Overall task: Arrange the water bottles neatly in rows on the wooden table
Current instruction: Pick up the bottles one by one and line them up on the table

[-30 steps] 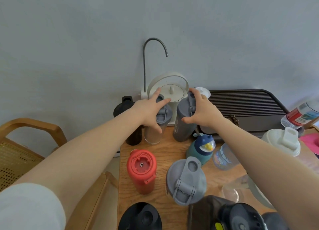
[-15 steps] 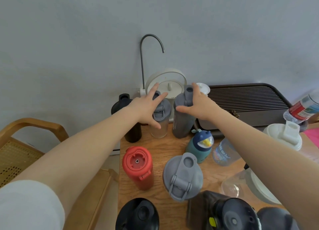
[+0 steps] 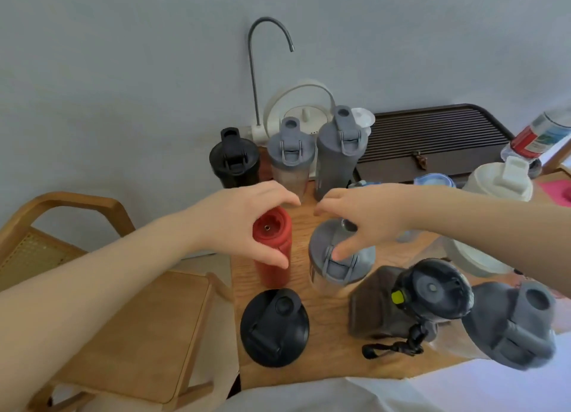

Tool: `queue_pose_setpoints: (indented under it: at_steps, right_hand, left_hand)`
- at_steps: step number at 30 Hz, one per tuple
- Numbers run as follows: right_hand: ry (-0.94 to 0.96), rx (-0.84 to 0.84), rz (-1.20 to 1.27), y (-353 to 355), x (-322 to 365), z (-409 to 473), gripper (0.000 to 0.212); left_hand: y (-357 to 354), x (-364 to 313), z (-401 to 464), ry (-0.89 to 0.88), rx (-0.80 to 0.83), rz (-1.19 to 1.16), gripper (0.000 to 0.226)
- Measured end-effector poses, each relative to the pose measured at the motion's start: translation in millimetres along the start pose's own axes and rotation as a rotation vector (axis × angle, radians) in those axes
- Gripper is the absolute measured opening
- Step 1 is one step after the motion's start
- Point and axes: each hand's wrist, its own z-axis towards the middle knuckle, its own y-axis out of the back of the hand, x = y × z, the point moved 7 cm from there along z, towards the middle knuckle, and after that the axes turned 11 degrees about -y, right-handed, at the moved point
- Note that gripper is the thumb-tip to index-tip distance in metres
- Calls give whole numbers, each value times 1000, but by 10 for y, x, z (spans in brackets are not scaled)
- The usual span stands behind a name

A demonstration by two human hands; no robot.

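Three bottles stand in a row at the back of the wooden table (image 3: pixel 333 365): a black bottle (image 3: pixel 234 161), a clear grey-lidded bottle (image 3: pixel 290 152) and a tall grey bottle (image 3: pixel 340 146). In front of them, my left hand (image 3: pixel 244 220) curls around the top of a red bottle (image 3: pixel 272 251), thumb on its near side. My right hand (image 3: pixel 364 220) spans the lid of a second clear grey-lidded bottle (image 3: pixel 340 263), thumb on its flip cap. Nearer to me stand a black-lidded bottle (image 3: pixel 275 326), a dark brown bottle (image 3: pixel 432 291) and a grey bottle (image 3: pixel 519 322).
A white water dispenser (image 3: pixel 302 115) with a curved spout and a dark slatted tray (image 3: pixel 432 133) sit at the back against the wall. A white-lidded bottle (image 3: pixel 500 180) and a lying red-labelled plastic bottle (image 3: pixel 531 139) are at the right. A wooden chair (image 3: pixel 92 214) stands left of the table.
Both hands let go of the two grey-lidded bottles in the back row and drew back toward me, onto the red bottle and the clear grey-lidded bottle in the middle.
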Motion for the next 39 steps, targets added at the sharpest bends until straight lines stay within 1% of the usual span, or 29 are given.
queue_pose_setpoints:
  at_steps: [2,5,7,9,13,15,18,21,25,29,33,36,39]
  right_hand:
    - [-41,19,-82,-142,41,19,87]
    - [-71,7,-188,-270,121,40,99]
    - [-94,0,-222,-298,150,67,107]
    - [-104,-45,-244,-271,189,79,105]
    - [-93,-131,-283,-176,260,111,86]
    - [-104,-179,-256,-14,216,141,83]
    - [-101,-298,-176,378,99,217,81]
    - [-62,-321,-144,510,65,408,83]
    - [14,-314,-208,441,164,727,88]
    - [89,-362,-235,444,185,892,87]
    - [152,-412,-191,461,197,937,88]
    - [143,-460,-108,530,132,869,101]
    - [79,-492,-61,517,18,787,108]
  left_hand:
    - [-99,-25,-60,7,-38,37,85]
    - [-179,24,-137,77,-122,37,84]
    - [-249,88,-172,151,-114,32,85]
    - [-275,116,-150,183,-93,51,86]
    - [-203,173,-113,163,-103,86,84]
    - [-123,284,-166,204,-135,47,84]
    - [67,470,-249,273,-225,0,85]
    - [201,604,-220,309,-250,39,87]
    - [172,760,-166,347,-168,123,88]
    - [145,916,-132,369,-170,65,90]
    - [122,975,-98,358,-204,6,91]
    - [135,989,-135,345,-253,-2,89]
    - [166,996,-171,339,-268,66,86]
